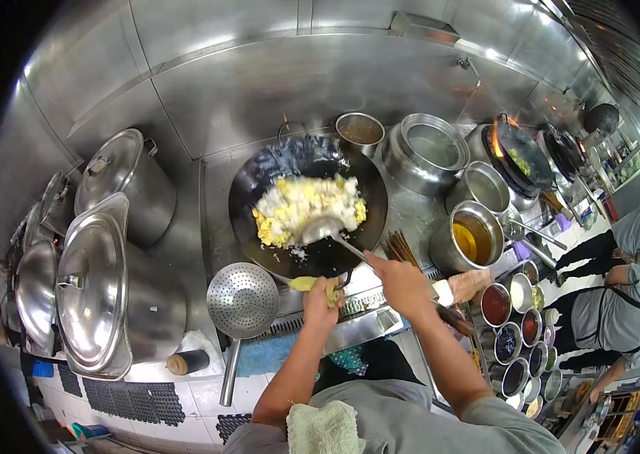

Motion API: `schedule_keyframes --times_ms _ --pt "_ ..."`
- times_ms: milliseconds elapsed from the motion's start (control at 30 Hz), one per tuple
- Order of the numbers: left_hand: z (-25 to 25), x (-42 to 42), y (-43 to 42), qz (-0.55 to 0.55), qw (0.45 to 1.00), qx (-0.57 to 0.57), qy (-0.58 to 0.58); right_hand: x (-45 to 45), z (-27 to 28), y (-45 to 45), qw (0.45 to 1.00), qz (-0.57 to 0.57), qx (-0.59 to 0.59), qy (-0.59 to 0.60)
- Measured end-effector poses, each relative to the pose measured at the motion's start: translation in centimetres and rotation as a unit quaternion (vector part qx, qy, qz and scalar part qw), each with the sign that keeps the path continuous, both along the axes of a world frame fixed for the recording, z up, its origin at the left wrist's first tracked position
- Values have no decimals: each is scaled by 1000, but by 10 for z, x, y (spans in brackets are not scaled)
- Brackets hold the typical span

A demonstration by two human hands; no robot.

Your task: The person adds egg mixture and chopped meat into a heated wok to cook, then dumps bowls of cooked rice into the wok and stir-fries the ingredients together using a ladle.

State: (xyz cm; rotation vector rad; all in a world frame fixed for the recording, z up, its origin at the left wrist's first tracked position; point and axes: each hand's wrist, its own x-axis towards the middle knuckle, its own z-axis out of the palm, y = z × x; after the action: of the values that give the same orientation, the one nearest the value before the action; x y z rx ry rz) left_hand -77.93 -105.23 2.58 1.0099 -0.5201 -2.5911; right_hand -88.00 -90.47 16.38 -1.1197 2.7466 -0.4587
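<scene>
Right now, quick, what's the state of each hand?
Left hand: closed, holding a yellowish cloth at the wok.
Right hand: closed around the ladle's handle.

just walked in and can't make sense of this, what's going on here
White-and-yellow food sits in a large dark wok. The person's right hand grips a ladle, its bowl at the food. The left hand holds a yellowish cloth at the wok's near edge. A perforated strainer lies to the left, untouched.

Head-worn camera, facing down toward wok
</scene>
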Motion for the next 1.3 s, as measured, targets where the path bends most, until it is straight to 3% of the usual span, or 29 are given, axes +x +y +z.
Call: schedule_keyframes --times_ms 67,133,200,267,367,433,533,567,600,633,667,700,733,767,800,867,933,1000,1067,1100,1133,1200,1267,1300 --pt "-34 27 15 -27 999 -46 -1 5 -22 -19 998 -28 -50 -5" --pt "-32 45 42 6 999 -25 -29 3 -36 -25 990 -25 -136 10" --pt "-30 53 39 -53 998 -33 13 9 -26 -13 964 -19 -214 -156" --pt "-25 29 29 29 998 31 -44 10 -13 -3 876 -23 -254 -409" --pt "-30 -13 -12 4 1000 13 -26 -2 12 -1 689 -36 -319 -650" --pt "-16 -22 -29 -17 1000 10 -24 -19 38 -13 567 -3 -381 -730" --pt "-3 -31 -37 -25 998 43 -28 -59 56 -30 510 141 -428 -733" --pt "2 -32 -37 -29 997 56 -45 -63 72 -39 728 180 -410 -519" --pt "4 -30 -38 -35 995 70 -65 -64 84 -53 876 202 -356 -256" --pt "-7 -33 -39 -24 997 54 -42 -68 89 -71 905 212 -363 -67" --pt "-10 -34 -38 -14 999 38 -36 -70 88 -98 836 210 -487 -141" --pt "-11 -36 -34 -3 999 24 -28 -68 104 -116 823 158 -513 -184" --pt "-13 -33 -25 11 1000 12 -21 -59 134 -132 765 147 -549 -304" --pt "-7 -24 -5 52 998 -5 -24 -64 162 -144 785 212 -527 -249" --pt "27 -9 21 108 992 21 -62 -53 204 -149 790 194 -532 -235" --pt "84 34 50 24 997 16 -66 -33 251 -151 804 129 -566 -130" --pt "95 46 58 38 996 45 -71 -37 256 -161 789 152 -591 -68" --pt "86 26 29 49 997 0 -67 -39 263 -166 763 171 -623 4" --pt "31 8 -12 -7 1000 -26 12 -23 243 -178 766 108 -633 -25" --pt "11 9 -16 -10 999 -43 -9 -41 193 -196 758 112 -625 147" --pt "2 8 -22 -8 998 -62 -29 -46 142 -212 747 88 -658 -26" --pt "-11 34 7 20 998 -51 -28 -57 158 -206 741 63 -666 -54" --pt "-47 75 53 21 997 -52 -57 -49 214 -199 722 92 -678 -103" --pt "-23 75 56 19 998 -41 -49 -31 253 -191 730 102 -668 -102"
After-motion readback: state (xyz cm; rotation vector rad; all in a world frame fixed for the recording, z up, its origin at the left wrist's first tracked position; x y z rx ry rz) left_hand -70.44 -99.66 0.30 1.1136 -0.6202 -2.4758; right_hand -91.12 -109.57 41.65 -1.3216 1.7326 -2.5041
